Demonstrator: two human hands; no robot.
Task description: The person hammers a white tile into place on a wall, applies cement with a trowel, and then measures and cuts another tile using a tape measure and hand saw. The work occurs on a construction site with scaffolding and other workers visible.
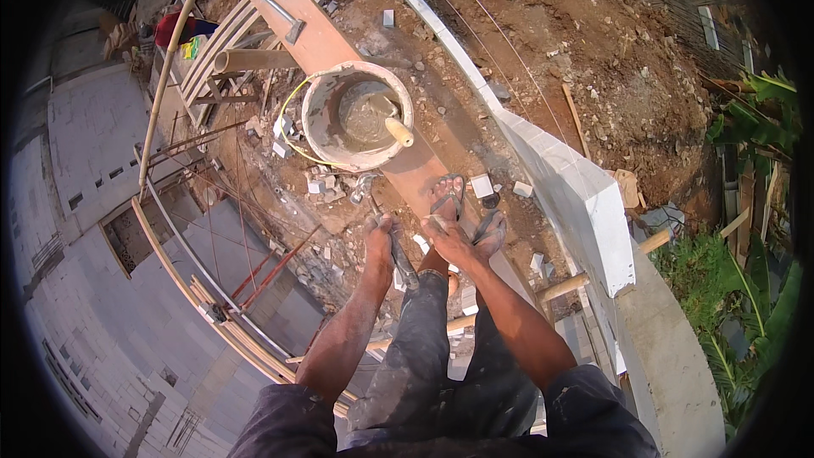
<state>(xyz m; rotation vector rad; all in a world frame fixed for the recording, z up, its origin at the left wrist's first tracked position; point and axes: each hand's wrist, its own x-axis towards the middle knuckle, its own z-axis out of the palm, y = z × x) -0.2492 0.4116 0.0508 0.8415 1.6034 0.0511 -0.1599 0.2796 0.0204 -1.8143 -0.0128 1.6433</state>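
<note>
My left hand (pixel 379 242) is closed around what looks like a hammer (pixel 402 265), its metal head beyond the fist and its dark handle slanting back toward my knee. My right hand (pixel 449 240) is beside it, above my sandalled feet, with the fingers drawn together; whatever they may hold is hidden. Ahead of both hands a round bucket (pixel 318 123) of wet grey mortar (pixel 366 119) rests on a wooden plank (pixel 326 42). A trowel (pixel 398 131) leans in the bucket, its pale handle over the near rim. Neither hand touches the bucket.
Farther along the plank lies a grey-handled tool (pixel 275 7) with a metal head. A white block wall (pixel 568 174) runs along my right. Bamboo poles (pixel 174 59) and a lower block wall (pixel 93 280) are on the left. Block scraps litter the ground below.
</note>
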